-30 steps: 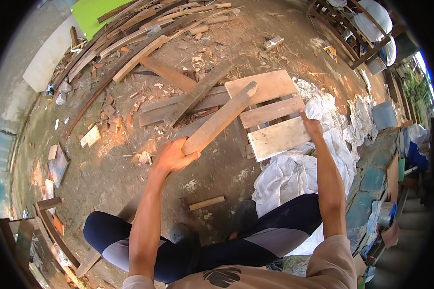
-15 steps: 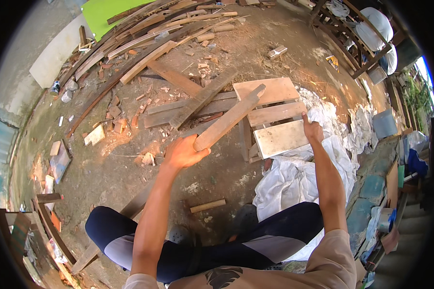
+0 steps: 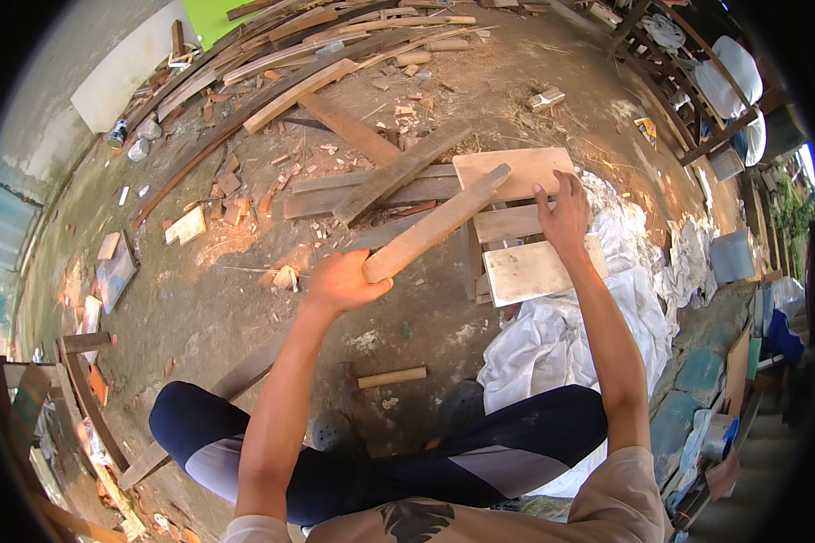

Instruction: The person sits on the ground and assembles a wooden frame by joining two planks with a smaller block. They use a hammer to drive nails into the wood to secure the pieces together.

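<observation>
My left hand (image 3: 342,284) is closed round the near end of a flat wooden slat (image 3: 439,222). The slat slants up to the right, and its narrow, rough far end overlaps a low slatted wooden piece. That piece has a wide far board (image 3: 512,170), a narrower middle board (image 3: 505,223) and a pale, stained near board (image 3: 530,276). My right hand (image 3: 567,215) lies over its right side with fingers spread, at the middle and far boards. White cloth (image 3: 543,348) is bunched beside and below it.
Loose planks (image 3: 403,172) lie crossed beyond my left hand, and a long timber pile (image 3: 290,86) curves across the far left. A short wooden stick (image 3: 392,377) rests between my feet. Wood scraps (image 3: 186,226) litter the left floor. A grey box (image 3: 732,256) stands at the right.
My right hand has moved from the right end of the middle board farther over the boards, and its fingers have spread. The left hand still holds the slat at much the same slant.
</observation>
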A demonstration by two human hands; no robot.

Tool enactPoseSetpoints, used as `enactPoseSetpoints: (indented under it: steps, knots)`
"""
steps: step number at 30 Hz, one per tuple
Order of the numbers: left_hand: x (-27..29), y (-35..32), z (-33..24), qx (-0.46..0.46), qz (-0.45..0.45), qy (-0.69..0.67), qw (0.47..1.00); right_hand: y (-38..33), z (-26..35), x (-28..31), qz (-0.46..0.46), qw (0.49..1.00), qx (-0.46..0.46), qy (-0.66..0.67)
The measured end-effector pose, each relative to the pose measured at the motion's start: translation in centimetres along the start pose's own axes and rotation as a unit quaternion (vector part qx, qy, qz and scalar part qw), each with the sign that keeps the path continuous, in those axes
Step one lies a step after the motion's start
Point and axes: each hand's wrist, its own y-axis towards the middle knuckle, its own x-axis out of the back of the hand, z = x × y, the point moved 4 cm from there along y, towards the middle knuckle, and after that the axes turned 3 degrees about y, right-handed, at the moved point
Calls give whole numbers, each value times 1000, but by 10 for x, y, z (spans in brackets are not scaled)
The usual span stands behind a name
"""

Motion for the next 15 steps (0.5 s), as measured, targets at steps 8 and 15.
enactPoseSetpoints:
  steps: [8,15]
  knots:
    - [4,-5,-10,-18,-35,84,996,-1,192,8,232,891,360,153]
    - [10,-38,20,42,-179,-59,981,-24,200,-35,358,862,350,84]
